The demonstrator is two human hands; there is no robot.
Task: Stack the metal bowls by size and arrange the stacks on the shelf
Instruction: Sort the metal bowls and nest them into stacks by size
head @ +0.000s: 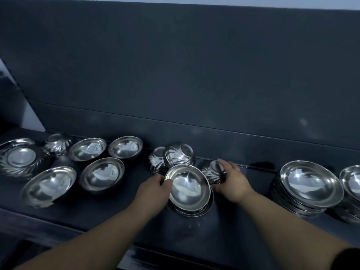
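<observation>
The left hand point(155, 189) is pinching the rim of the stack of bowls point(189, 190) under its thumb, probably steadying it on the shelf point(233, 221); the right hand point(233, 182) is curling its fingers round an upturned fluted bowl point(213, 171) just beyond, likely sorting it elsewhere

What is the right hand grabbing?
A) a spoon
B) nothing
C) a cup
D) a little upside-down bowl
D: the right hand curls round a little upside-down bowl, while the left hand pinches the rim of a bigger bowl.
</observation>
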